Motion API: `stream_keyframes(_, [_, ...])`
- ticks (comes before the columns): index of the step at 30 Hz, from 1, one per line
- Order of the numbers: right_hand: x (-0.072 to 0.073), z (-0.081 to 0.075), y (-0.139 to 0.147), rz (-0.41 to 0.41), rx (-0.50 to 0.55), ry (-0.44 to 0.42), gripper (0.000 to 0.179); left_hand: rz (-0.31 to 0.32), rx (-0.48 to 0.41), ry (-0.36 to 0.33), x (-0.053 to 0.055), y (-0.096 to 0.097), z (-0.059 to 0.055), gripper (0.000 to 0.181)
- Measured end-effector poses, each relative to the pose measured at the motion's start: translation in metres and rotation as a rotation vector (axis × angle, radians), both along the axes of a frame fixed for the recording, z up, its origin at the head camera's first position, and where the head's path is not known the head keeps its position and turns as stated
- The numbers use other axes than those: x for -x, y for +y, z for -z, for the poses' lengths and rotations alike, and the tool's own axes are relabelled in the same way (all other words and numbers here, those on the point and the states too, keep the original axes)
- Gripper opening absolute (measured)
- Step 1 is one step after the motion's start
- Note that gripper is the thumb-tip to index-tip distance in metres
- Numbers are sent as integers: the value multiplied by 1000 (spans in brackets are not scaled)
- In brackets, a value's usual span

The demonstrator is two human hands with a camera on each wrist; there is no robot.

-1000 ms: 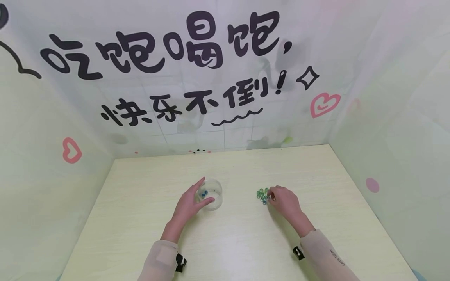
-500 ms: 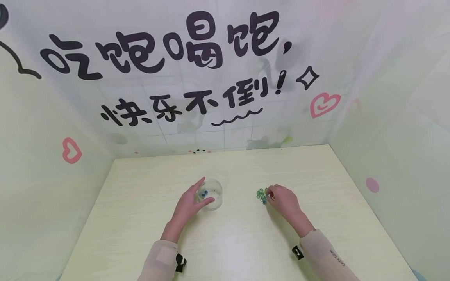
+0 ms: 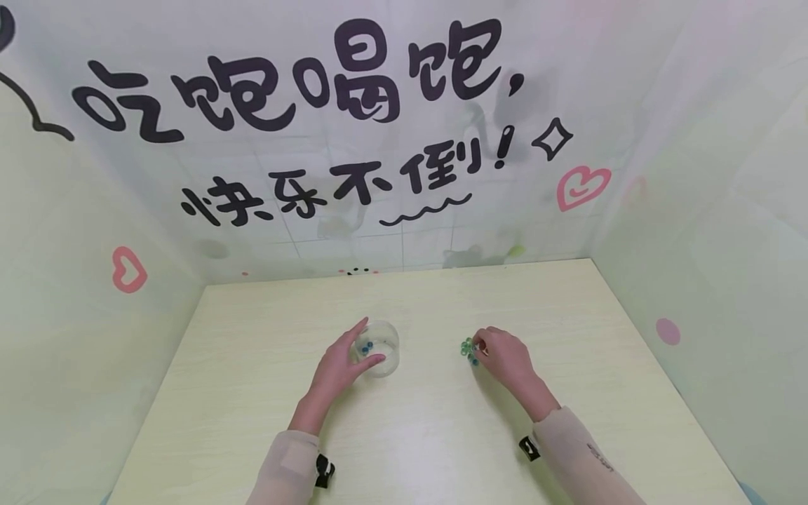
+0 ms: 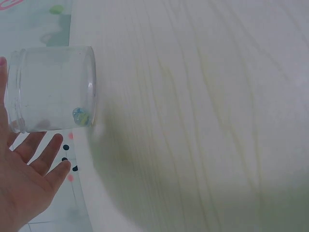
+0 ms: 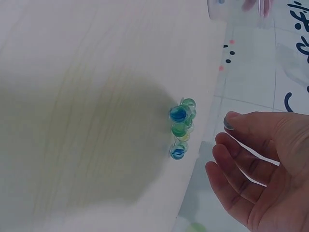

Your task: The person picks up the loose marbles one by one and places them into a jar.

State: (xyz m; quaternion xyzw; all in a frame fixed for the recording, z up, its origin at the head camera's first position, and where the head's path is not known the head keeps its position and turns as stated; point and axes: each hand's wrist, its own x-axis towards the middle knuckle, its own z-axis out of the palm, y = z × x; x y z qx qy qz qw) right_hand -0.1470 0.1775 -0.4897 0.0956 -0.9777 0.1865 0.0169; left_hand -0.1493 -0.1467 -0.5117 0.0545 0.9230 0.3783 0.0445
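Observation:
A clear plastic jar [image 3: 388, 358] stands upright on the table, with a couple of blue glass marbles [image 4: 80, 116] at its bottom. My left hand [image 3: 337, 365] holds the jar near its mouth from the left, thumb at the near side and fingers around the far side. To the right lies a small cluster of green and blue marbles [image 5: 179, 129]. Just over that cluster, my right hand [image 3: 507, 356] pinches a marble [image 5: 228, 123] between thumb and index finger; its other fingers are loosely curled. Most of the pinched marble is hidden by the thumb.
The pale wooden table [image 3: 404, 435] is walled in at the back and sides by printed white sheets [image 3: 404, 238]. Black straps [image 3: 529, 449] sit at both sleeves. The table's back edge runs behind the jar and marbles.
My right hand has lifted slightly and shifted a little left and away from me over the marbles. The left hand and the jar have stayed in place.

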Motion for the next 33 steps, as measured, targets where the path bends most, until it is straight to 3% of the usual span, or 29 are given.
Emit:
stream_keyframes(20, [3, -3, -13, -9, 2, 0, 9, 4, -18, 2, 1, 0, 1, 88])
stream_keyframes(33, [4, -8, -25, -34, -2, 44, 7, 0, -17, -8, -1, 0, -1, 88])
